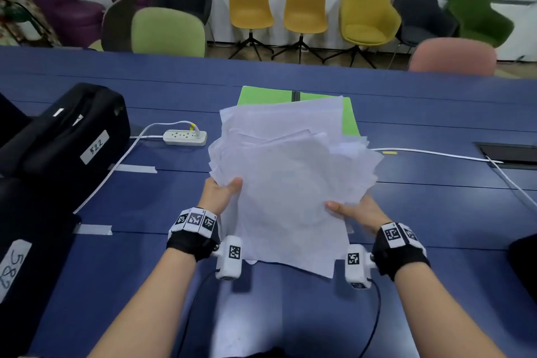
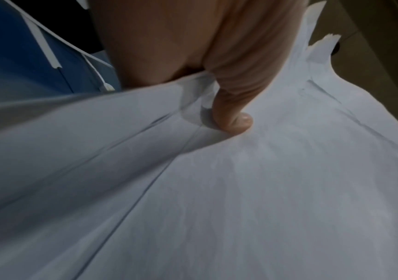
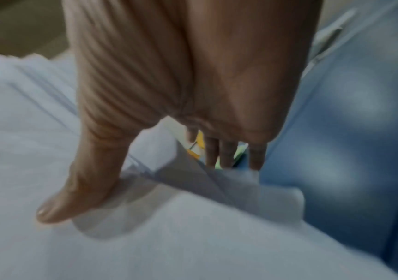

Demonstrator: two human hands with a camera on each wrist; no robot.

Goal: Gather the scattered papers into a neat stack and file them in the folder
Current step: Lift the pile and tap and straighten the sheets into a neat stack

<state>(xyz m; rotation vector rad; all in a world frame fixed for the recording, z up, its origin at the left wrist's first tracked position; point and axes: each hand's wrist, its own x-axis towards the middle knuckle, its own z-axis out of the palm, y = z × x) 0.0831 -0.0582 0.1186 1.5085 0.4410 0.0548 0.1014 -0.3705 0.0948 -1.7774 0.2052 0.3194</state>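
A loose, uneven bundle of white papers (image 1: 290, 171) is lifted above the blue table (image 1: 436, 212), its edges fanned out. My left hand (image 1: 223, 192) grips its left edge, thumb on top, and the left wrist view shows that thumb pressing into the papers (image 2: 241, 189). My right hand (image 1: 351, 209) grips the right edge, thumb on top and fingers underneath, as the right wrist view shows on the papers (image 3: 169, 236). The green folder (image 1: 261, 94) lies open on the table behind the bundle, mostly hidden by it.
A white power strip (image 1: 184, 137) with its cable lies left of the papers. Black cases (image 1: 66, 131) with number labels stand at the left. A white cable (image 1: 436, 152) runs to a recessed table socket (image 1: 508, 155) at the right. Chairs line the far side.
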